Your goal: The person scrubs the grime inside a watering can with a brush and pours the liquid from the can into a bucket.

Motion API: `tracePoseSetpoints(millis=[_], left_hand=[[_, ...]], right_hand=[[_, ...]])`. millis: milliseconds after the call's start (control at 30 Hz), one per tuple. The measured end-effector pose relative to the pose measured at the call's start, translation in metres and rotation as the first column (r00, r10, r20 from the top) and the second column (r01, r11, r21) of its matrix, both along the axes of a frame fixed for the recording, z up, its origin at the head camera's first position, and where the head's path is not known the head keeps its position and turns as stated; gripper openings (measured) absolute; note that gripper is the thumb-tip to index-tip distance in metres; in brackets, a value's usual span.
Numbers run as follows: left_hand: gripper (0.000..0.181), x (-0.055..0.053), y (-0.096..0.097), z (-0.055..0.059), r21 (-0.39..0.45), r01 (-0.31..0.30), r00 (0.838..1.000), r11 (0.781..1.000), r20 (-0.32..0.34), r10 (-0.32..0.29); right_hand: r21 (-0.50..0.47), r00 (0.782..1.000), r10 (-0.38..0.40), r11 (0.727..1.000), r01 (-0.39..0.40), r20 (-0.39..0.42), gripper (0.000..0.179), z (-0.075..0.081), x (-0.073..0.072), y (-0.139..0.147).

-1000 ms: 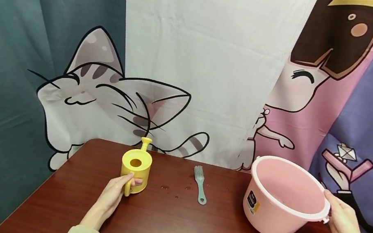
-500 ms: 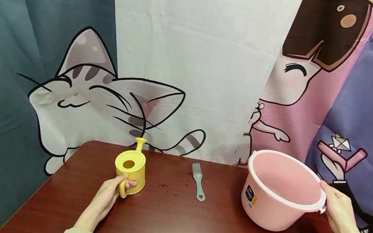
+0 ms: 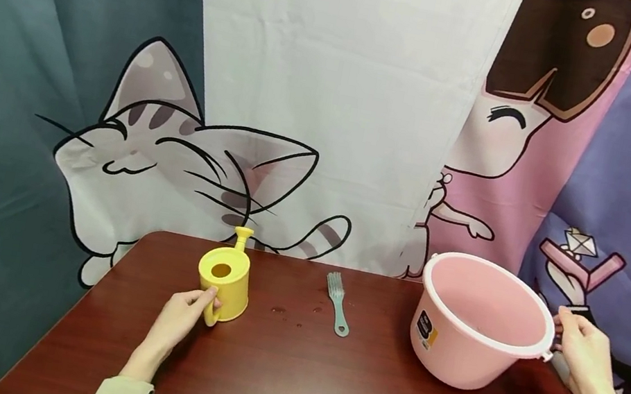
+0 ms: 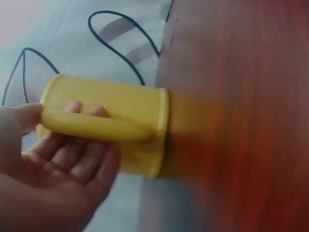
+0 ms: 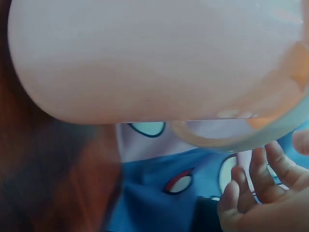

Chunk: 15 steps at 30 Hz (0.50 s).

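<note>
A yellow watering can (image 3: 231, 295) stands at the left of the brown table, its spout towards the back. My left hand (image 3: 179, 321) holds its rear handle; in the left wrist view the thumb touches the handle's top end and fingers pass through the loop. At the right is a pink bucket (image 3: 453, 348) with a pale rim and a dark label. Beside its right rim is my right hand (image 3: 588, 358), fingers loosely bent. In the right wrist view those fingertips (image 5: 270, 147) lie close to the bucket's pale handle (image 5: 241, 144); whether they touch it I cannot tell.
Between can and bucket, a green-grey fork (image 3: 339, 307) lies towards the table's (image 3: 282, 388) back edge. A few water drops (image 3: 278, 310) dot the surface beside it. Printed cloth (image 3: 335, 88) hangs behind the table. Both wrists wear black cameras.
My right hand has come off the bucket's rim and sits slightly outside it, fingers loosened. The left hand's fingers show less beyond the can's handle. The head view has shifted a little.
</note>
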State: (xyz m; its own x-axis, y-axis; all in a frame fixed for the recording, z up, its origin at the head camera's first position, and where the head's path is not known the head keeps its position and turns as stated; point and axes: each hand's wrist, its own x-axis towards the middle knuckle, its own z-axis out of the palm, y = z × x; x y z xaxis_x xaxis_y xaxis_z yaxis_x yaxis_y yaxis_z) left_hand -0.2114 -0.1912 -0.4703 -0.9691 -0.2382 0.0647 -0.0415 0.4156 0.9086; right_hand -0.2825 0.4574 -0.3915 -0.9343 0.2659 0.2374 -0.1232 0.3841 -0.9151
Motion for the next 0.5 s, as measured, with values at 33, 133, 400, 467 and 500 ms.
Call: tracePoseSetpoints(millis=[33,133,400,467,500], left_hand=[[0.048,0.001,-0.002,0.003,-0.068,-0.016,1.0,0.998,-0.002,0.016],[0.05,0.005,-0.007,0.011,-0.216,-0.057,0.998,0.975,-0.001,0.058],[0.053,0.016,-0.016,0.035,-0.38,-0.134,0.991,0.915,-0.043,0.127],[0.051,0.017,-0.016,0.041,-0.396,-0.137,0.99,0.908,-0.078,0.115],[0.05,0.016,-0.015,0.044,-0.406,-0.134,0.99,0.904,-0.098,0.103]], right_hand=[[0.086,0.999,-0.04,0.995,0.041,-0.008,0.028,0.003,0.002,-0.001],[0.285,0.991,-0.135,0.949,0.132,-0.011,0.031,0.014,0.008,-0.006],[0.539,0.963,-0.066,0.818,0.201,-0.26,0.032,0.034,0.027,-0.049],[0.553,0.945,-0.025,0.806,0.212,-0.326,0.027,0.038,0.032,-0.064],[0.555,0.935,-0.01,0.802,0.219,-0.354,0.025,0.039,0.035,-0.072]])
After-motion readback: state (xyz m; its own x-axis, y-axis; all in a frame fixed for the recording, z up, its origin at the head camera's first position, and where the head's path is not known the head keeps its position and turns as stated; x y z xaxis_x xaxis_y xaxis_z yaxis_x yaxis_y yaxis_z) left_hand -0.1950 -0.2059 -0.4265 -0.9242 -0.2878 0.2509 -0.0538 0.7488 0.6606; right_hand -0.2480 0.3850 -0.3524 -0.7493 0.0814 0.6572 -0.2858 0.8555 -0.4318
